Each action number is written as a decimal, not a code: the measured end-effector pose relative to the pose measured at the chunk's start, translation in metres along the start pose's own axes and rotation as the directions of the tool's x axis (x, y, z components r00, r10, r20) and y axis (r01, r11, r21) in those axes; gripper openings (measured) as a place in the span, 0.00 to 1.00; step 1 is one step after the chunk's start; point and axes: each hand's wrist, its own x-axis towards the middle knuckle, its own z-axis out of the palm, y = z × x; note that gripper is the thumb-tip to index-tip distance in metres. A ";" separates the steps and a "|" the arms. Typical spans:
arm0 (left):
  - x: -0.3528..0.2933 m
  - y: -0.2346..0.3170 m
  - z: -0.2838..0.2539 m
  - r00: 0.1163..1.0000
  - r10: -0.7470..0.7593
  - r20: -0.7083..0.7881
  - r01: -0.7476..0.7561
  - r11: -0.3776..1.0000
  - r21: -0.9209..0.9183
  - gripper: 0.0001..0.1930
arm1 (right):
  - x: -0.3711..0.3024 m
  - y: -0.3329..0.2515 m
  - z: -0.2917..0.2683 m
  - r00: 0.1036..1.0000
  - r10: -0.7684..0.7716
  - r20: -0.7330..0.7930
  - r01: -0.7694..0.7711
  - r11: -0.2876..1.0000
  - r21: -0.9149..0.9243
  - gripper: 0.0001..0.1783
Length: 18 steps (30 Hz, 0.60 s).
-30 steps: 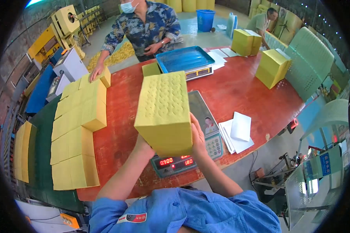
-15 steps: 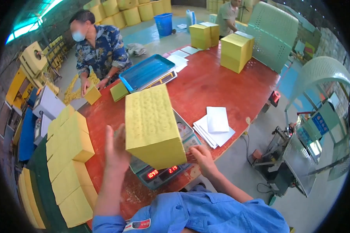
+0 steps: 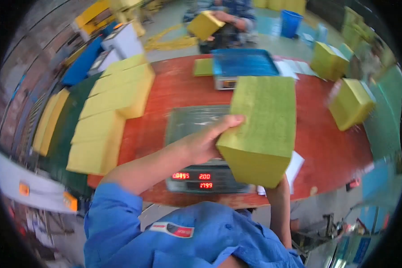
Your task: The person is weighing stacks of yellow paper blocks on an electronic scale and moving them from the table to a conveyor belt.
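A tall block of stacked yellow paper (image 3: 265, 111) is lifted between my hands, tilted over the right side of a digital scale (image 3: 187, 123). My left hand (image 3: 207, 140) grips the block's left side, thumb reaching onto its face. Behind the lower right of the block is my right hand (image 3: 279, 184), bearing it from below; its fingers are mostly hidden. Under my left forearm the scale's red digits glow, and part of its glassy grey platform shows. White paper sheets (image 3: 295, 167) lie partly covered by the block.
Several yellow paper blocks (image 3: 107, 107) stand in a row at the left. Across the red table (image 3: 163, 85) is another scale with a blue tray (image 3: 245, 62). A co-worker (image 3: 236, 22) holds a yellow block there. More yellow blocks (image 3: 350, 105) stand far right.
The yellow paper block has moved up and right off the middle of the scale. My left hand has closed on its side, and my right hand has gone beneath it. The view has turned left.
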 end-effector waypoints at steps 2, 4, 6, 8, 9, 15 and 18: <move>0.040 -0.012 0.013 0.990 0.093 -0.103 -0.094 0.996 -0.005 0.30 | 0.023 -0.040 -0.028 1.000 0.007 0.030 -0.010 0.996 0.085 0.24; 0.091 -0.012 0.041 0.994 0.106 -0.021 -0.106 0.994 -0.035 0.31 | 0.058 -0.072 -0.082 1.000 -0.026 -0.003 0.026 1.000 -0.004 0.23; 0.155 -0.024 0.064 0.999 0.031 0.041 -0.031 1.000 -0.007 0.31 | 0.093 -0.108 -0.146 1.000 0.013 -0.017 -0.014 0.999 -0.036 0.24; 0.209 -0.040 0.080 1.000 0.003 -0.009 -0.003 1.000 0.023 0.31 | 0.111 -0.147 -0.178 0.996 0.075 -0.049 -0.079 0.993 -0.085 0.22; 0.240 -0.054 0.089 0.999 -0.049 -0.005 0.049 0.999 0.004 0.32 | 0.115 -0.167 -0.198 0.989 0.125 -0.080 -0.131 0.989 -0.069 0.22; 0.402 -0.075 0.143 0.996 -0.070 -0.057 0.065 0.995 -0.072 0.39 | 0.179 -0.234 -0.292 0.965 -0.038 -0.260 -0.021 0.976 -0.217 0.27; 0.452 -0.070 0.178 0.979 -0.018 -0.202 0.036 0.996 0.087 0.46 | 0.189 -0.241 -0.307 0.875 -0.312 -0.370 0.140 0.895 -0.423 0.25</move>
